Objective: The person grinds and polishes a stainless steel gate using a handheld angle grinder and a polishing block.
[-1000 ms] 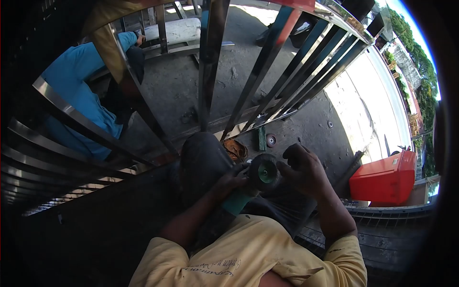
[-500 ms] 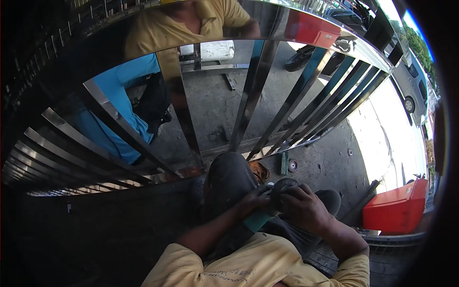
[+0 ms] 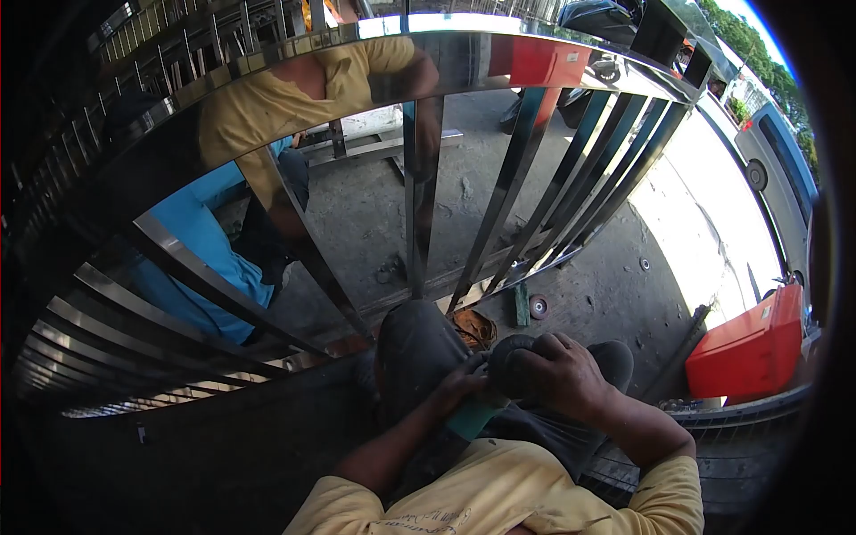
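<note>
Over my lap I hold an angle grinder with a teal body [image 3: 473,417], its head end turned up between my knees. My left hand [image 3: 465,381] is wrapped around the grinder near its head. A dark, thick round disc [image 3: 509,364] sits at the head end. My right hand [image 3: 560,370] grips this disc from above and from the right, fingers curled over its edge. The grip hides how the disc joins the tool.
A shiny metal railing [image 3: 419,196] rises before my knees. On the floor beyond lie a green block [image 3: 522,305], a small wheel [image 3: 538,307] and an orange-brown bundle [image 3: 474,329]. A red box [image 3: 747,346] stands right. Behind the bars is a person in blue [image 3: 201,254].
My head view has shifted, so the railing and floor items appear moved left. My right hand stays on the disc, its fingers slightly turned. The left hand keeps its hold on the grinder.
</note>
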{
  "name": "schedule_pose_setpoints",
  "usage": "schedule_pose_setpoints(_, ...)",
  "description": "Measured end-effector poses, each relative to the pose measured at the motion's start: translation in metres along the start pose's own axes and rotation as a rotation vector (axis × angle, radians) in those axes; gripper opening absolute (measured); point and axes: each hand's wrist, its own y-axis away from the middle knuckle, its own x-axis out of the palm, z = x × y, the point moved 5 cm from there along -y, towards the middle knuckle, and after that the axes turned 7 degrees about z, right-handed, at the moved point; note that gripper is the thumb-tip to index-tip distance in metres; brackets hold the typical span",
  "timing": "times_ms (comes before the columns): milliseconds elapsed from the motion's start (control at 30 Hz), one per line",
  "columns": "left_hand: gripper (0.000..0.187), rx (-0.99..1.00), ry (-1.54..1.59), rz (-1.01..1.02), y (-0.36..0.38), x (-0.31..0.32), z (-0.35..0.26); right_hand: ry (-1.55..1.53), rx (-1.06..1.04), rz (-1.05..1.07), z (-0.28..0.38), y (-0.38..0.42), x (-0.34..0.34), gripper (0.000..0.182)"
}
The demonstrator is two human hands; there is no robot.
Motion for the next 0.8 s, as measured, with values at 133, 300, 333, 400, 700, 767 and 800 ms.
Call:
schedule_pose_setpoints(133,0.073,-0.012,-0.005,-0.005,-0.001,0.003,-0.002,-0.059,-0.003,0.02,0.004,0.002,-0.003,0.033)
schedule_pose_setpoints(300,0.073,-0.024,0.006,0.007,-0.003,0.005,-0.001,0.115,0.055,0.135,-0.005,0.003,-0.004,0.029)
schedule_pose_setpoints(333,0.073,-0.029,-0.002,-0.001,-0.003,0.002,0.0,0.135,0.079,0.168,-0.004,0.002,-0.005,0.028)
schedule_pose_setpoints(400,0.073,-0.027,0.026,0.005,-0.001,0.0,0.0,0.04,0.014,0.083,0.0,-0.001,-0.005,0.026)
schedule_pose_setpoints(700,0.071,-0.001,-0.025,-0.013,-0.001,-0.001,0.001,0.051,0.027,0.134,-0.011,-0.001,0.0,0.027)
schedule_pose_setpoints(767,0.071,0.01,-0.034,-0.017,-0.001,-0.004,0.001,0.049,0.019,0.105,-0.008,-0.002,-0.002,0.027)
schedule_pose_setpoints(800,0.072,0.012,-0.04,-0.024,0.0,-0.005,0.001,0.022,-0.002,0.063,-0.001,-0.003,-0.007,0.027)
